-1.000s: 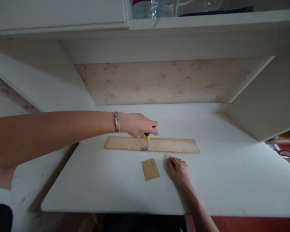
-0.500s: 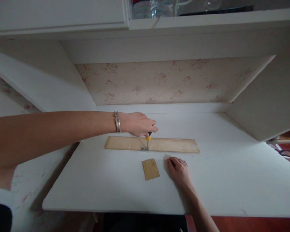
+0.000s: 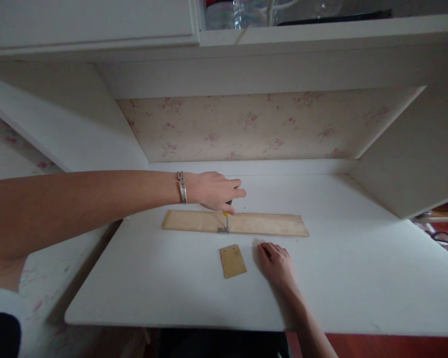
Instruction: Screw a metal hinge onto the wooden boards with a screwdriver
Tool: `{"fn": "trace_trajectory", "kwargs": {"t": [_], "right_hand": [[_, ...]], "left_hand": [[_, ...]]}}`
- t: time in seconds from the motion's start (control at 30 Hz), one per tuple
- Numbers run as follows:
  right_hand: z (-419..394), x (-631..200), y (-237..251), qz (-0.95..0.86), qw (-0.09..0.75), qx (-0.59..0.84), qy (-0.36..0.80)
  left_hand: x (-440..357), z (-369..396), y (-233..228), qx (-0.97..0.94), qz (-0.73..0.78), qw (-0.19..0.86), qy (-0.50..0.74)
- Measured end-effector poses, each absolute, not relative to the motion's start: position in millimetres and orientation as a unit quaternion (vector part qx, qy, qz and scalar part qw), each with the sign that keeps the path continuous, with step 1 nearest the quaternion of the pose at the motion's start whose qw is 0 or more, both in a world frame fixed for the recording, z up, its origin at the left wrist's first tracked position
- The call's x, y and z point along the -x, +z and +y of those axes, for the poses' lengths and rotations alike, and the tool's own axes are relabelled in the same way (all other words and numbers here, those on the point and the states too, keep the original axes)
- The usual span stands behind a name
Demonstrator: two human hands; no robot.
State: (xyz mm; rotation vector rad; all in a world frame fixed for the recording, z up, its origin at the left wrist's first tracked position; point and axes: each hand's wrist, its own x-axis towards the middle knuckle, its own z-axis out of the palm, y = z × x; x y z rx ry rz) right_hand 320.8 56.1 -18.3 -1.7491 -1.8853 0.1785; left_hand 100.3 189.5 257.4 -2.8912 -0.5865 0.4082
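My left hand point(image 3: 218, 191) reaches in from the left, closed around the dark and yellow handle of a screwdriver point(image 3: 227, 222). The screwdriver stands nearly upright, its tip down at a small metal hinge point(image 3: 222, 230) on the near edge of a long, pale wooden board point(image 3: 271, 223). Nearer to me, a small tan rectangular piece point(image 3: 233, 261) with small holes by one edge lies flat. To its right my right hand point(image 3: 278, 263) rests on the tabletop with curled fingers. Whatever those fingers may hold is hidden.
The white tabletop point(image 3: 164, 278) carries all of this. A white side panel point(image 3: 406, 154) rises on the right, and a cabinet point(image 3: 89, 25) overhangs the back. Clear plastic items point(image 3: 248, 15) sit on the open shelf above.
The fingers of my left hand have shifted on the screwdriver handle, with the thumb lower and the index finger stretched further right. My right hand, the board and the tan piece have stayed put.
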Motion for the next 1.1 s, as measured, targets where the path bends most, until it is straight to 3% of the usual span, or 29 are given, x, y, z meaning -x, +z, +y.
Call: {"fn": "trace_trajectory", "kwargs": {"t": [0.13, 0.33, 0.57, 0.8, 0.97, 1.1], "right_hand": [[55.4, -320.4, -17.0, -0.704, 0.277, 0.651, 0.068], [55.0, -320.7, -15.5, -0.704, 0.275, 0.651, 0.07], [55.2, -320.5, -14.5, -0.701, 0.276, 0.653, 0.073], [55.0, -320.0, -15.9, -0.701, 0.283, 0.651, 0.076], [55.6, -320.5, -18.5, -0.701, 0.287, 0.648, 0.078], [55.2, -320.5, -17.3, -0.703, 0.289, 0.645, 0.08]], "left_hand": [[-98.7, 190.1, 256.8, 0.975, -0.134, 0.085, 0.158], [-102.4, 190.6, 254.9, 0.965, -0.201, 0.079, 0.148], [-97.4, 192.2, 257.8, 0.974, -0.135, 0.077, 0.166], [-102.3, 195.7, 256.8, 0.968, -0.188, 0.072, 0.15], [-102.1, 197.3, 260.2, 0.976, -0.137, 0.059, 0.159], [-102.8, 199.7, 257.3, 0.964, -0.199, 0.085, 0.157]]}}
